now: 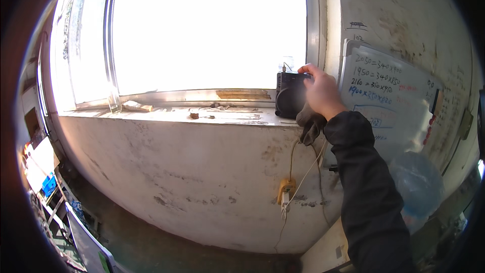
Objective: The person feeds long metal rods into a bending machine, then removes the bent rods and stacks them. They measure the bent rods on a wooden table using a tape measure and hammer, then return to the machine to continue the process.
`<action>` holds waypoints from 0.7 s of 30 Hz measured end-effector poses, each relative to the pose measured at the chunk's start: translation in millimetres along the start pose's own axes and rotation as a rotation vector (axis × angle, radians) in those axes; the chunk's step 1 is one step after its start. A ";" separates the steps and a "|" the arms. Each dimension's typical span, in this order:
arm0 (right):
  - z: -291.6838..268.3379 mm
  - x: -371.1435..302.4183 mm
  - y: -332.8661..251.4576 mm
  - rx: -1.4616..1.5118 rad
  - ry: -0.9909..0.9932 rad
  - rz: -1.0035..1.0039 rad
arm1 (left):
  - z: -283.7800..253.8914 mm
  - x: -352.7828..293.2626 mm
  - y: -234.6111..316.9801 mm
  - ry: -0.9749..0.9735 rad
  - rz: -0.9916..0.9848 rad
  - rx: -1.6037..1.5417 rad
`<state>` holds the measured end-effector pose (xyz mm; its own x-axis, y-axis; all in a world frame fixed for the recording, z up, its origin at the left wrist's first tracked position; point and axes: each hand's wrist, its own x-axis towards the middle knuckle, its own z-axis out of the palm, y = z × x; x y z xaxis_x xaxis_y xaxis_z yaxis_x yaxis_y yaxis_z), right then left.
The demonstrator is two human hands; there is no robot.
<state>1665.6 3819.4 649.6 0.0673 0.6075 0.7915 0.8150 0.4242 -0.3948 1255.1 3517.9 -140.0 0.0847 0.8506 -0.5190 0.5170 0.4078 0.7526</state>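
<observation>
My right hand point(323, 92) reaches up to a black box-shaped speaker point(289, 96) at the right end of the window sill. Its index finger stretches over the top edge of the speaker, and the thumb is apart from it, near the front. The other fingers are mostly hidden behind the hand. A thin cable point(284, 67) is plugged in at the top of the speaker. Below my wrist, a dark grey cloth or glove point(311, 125) hangs over the edge of the sill. My left hand is out of view.
Bits of debris point(194, 115) lie along the sill point(227, 116). A whiteboard point(374, 116) with handwriting leans on the right wall. Below the sill hang cables and a yellow plug adapter point(286, 188). A clear plastic bag point(415, 187) bulges beside my forearm.
</observation>
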 end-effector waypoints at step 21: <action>-53.2 -151.4 -32.7 0.125 0.214 -0.196 | 11.8 30.9 31.4 -0.141 0.016 -0.262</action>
<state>1659.4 3677.8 567.6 0.0462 0.3561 0.9333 0.7485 0.6064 -0.2684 1284.0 3553.1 -137.3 0.2177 0.8107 -0.5435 0.2791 0.4819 0.8306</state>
